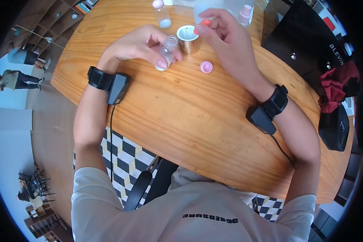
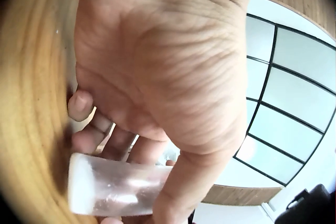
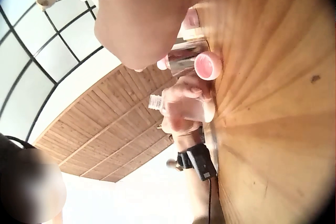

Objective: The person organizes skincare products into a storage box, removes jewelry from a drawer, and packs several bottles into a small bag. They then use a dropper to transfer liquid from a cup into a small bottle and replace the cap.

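My left hand [image 1: 143,46] grips a small clear bottle [image 1: 169,49] by its sides, its threaded mouth uncapped. White material shows in its base in the left wrist view, where the bottle [image 2: 123,187] sits low between thumb and fingers. Right of the bottle, a metal cup [image 1: 192,47] with a white inside stands on the table. Close over the cup's right rim, my right hand [image 1: 230,38] pinches a slim orange-red piece [image 1: 203,25] between thumb and fingers; its far end is not distinct. A pink cap [image 1: 206,67] lies on the wood between the hands.
Behind the cup stands a clear bottle with a pink top [image 1: 162,18]. A pink spray bottle [image 1: 245,15] and a translucent container [image 1: 185,8] are at the far edge. A black box [image 1: 296,36], dark red cloth [image 1: 336,86] and black case [image 1: 334,129] lie on the right.
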`<state>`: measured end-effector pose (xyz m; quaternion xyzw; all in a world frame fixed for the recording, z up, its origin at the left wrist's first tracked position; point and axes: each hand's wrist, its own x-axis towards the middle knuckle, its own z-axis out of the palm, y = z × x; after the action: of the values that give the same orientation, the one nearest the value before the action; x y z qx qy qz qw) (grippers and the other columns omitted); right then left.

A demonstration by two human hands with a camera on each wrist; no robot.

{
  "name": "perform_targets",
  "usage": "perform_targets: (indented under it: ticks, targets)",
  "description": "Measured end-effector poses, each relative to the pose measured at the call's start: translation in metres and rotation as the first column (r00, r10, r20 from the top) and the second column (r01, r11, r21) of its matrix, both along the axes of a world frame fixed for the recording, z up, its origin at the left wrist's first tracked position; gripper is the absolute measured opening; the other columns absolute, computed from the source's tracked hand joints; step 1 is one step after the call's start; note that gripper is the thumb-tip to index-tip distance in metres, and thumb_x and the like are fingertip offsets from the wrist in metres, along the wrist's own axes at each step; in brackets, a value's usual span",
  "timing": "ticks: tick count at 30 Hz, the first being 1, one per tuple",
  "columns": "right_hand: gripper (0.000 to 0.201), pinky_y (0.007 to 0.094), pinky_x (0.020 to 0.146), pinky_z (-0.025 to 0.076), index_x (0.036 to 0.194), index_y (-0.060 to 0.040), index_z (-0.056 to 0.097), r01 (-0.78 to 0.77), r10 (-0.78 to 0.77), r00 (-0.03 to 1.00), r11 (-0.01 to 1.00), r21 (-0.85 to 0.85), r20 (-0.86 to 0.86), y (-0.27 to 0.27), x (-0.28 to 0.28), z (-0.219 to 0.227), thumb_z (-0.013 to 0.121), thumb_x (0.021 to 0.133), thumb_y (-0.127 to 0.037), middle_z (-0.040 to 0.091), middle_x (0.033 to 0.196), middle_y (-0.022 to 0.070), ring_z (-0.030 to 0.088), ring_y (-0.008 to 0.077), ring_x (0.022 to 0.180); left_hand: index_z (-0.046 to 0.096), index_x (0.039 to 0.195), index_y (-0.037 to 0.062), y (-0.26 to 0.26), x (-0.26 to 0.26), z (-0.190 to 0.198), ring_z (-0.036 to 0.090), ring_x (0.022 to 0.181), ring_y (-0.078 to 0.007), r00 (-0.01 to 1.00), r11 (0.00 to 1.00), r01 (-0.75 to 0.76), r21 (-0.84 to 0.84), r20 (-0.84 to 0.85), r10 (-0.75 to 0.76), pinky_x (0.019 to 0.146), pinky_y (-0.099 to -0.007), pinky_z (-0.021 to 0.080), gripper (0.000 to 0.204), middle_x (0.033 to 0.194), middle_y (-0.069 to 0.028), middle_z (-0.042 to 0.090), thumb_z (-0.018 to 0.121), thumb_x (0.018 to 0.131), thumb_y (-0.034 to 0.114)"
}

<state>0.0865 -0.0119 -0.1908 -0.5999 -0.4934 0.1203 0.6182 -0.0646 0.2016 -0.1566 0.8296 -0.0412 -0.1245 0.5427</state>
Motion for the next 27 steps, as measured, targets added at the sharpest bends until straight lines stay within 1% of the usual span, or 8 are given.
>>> perform_targets:
  ticks: [2, 9, 12, 15, 18, 20, 23, 27]
  targets:
    - [0.018, 0.0196, 0.073, 0.046, 0.114, -0.0006, 0.065, 0.036, -0.03, 0.994, 0.998, -0.056, 0.105, 0.002, 0.002, -0.002, 0.068, 0.102, -0.013, 0.07, 0.094, -0.0006, 0.059, 0.0029, 0.083, 0.078, 0.107, 0.0004, 0.001, 0.001, -0.001, 0.065, 0.091, -0.0146, 1.0, 1.0, 0.001, 0.009, -0.005, -0.001, 0.081, -0.0281, 0.049, 0.048, 0.1, -0.0029, 0.069, 0.089, 0.069, 0.028]
    - [0.015, 0.0197, 0.077, 0.048, 0.113, -0.0011, 0.067, -0.018, 0.021, 0.999, 0.995, -0.096, 0.031, -0.004, 0.001, 0.004, 0.068, 0.101, -0.012, 0.071, 0.097, 0.0009, 0.062, 0.0038, 0.087, 0.078, 0.107, 0.0009, 0.008, 0.002, -0.004, 0.063, 0.087, -0.0131, 1.0, 0.999, 0.016, 0.049, -0.004, -0.016, 0.076, -0.0274, 0.048, 0.051, 0.099, -0.0008, 0.068, 0.089, 0.069, 0.033]
    - [0.017, 0.0201, 0.078, 0.049, 0.115, -0.0015, 0.065, -0.045, 0.045, 0.999, 0.999, 0.023, -0.009, -0.004, 0.002, -0.002, 0.068, 0.102, -0.012, 0.071, 0.098, 0.0005, 0.063, 0.0039, 0.088, 0.077, 0.105, 0.0003, 0.013, 0.001, -0.004, 0.066, 0.088, -0.015, 1.0, 0.998, 0.026, 0.055, 0.007, -0.026, 0.077, -0.0291, 0.05, 0.049, 0.1, -0.004, 0.071, 0.087, 0.072, 0.035]
    - [0.02, 0.0191, 0.07, 0.047, 0.116, -0.0027, 0.064, -0.054, 0.06, 0.996, 0.994, 0.094, -0.063, -0.008, 0.005, -0.006, 0.068, 0.102, -0.015, 0.072, 0.098, 0.001, 0.061, 0.0034, 0.085, 0.077, 0.099, -0.0016, 0.016, -0.002, -0.01, 0.067, 0.082, -0.0138, 0.995, 0.995, -0.052, -0.089, 0.086, 0.06, 0.078, -0.0297, 0.052, 0.036, 0.096, -0.0089, 0.076, 0.084, 0.081, 0.029]
    - [0.02, 0.0179, 0.061, 0.042, 0.116, -0.0039, 0.063, -0.027, 0.047, 0.983, 0.993, 0.116, -0.175, -0.011, 0.004, -0.005, 0.069, 0.102, -0.017, 0.072, 0.099, 0.0019, 0.06, 0.0024, 0.084, 0.078, 0.1, -0.0003, 0.02, -0.002, -0.011, 0.069, 0.084, -0.0154, 0.996, 0.995, -0.054, -0.083, 0.07, 0.06, 0.08, -0.0299, 0.053, 0.039, 0.097, -0.0105, 0.076, 0.084, 0.081, 0.033]
    - [0.018, 0.0177, 0.055, 0.036, 0.114, -0.0044, 0.063, -0.01, 0.062, 0.968, 0.978, 0.21, -0.242, -0.008, 0.003, -0.006, 0.068, 0.102, -0.018, 0.072, 0.097, 0.0027, 0.056, 0.0019, 0.075, 0.078, 0.099, -0.0001, 0.02, -0.003, -0.011, 0.069, 0.085, -0.0159, 0.995, 0.994, -0.062, -0.084, 0.07, 0.068, 0.081, -0.0299, 0.053, 0.039, 0.097, -0.0108, 0.076, 0.084, 0.081, 0.034]
    - [0.017, 0.0182, 0.055, 0.035, 0.112, -0.0044, 0.063, 0.027, 0.009, 0.958, 0.992, 0.124, -0.286, -0.013, 0.01, -0.008, 0.066, 0.103, -0.018, 0.071, 0.093, 0.0027, 0.05, 0.0023, 0.066, 0.078, 0.099, 0.0002, 0.022, -0.003, -0.013, 0.07, 0.086, -0.0168, 0.994, 0.993, -0.072, -0.092, 0.074, 0.079, 0.081, -0.0299, 0.053, 0.04, 0.097, -0.0112, 0.076, 0.083, 0.081, 0.035]
    - [0.016, 0.0188, 0.054, 0.034, 0.111, -0.0042, 0.063, 0.081, -0.031, 0.956, 0.984, 0.158, -0.292, -0.011, 0.01, -0.008, 0.065, 0.104, -0.018, 0.069, 0.088, 0.0024, 0.045, 0.0029, 0.059, 0.077, 0.098, -0.0006, 0.021, -0.003, -0.011, 0.07, 0.086, -0.0161, 0.993, 0.994, -0.077, -0.079, 0.085, 0.084, 0.08, -0.0293, 0.053, 0.04, 0.096, -0.0112, 0.076, 0.083, 0.081, 0.035]
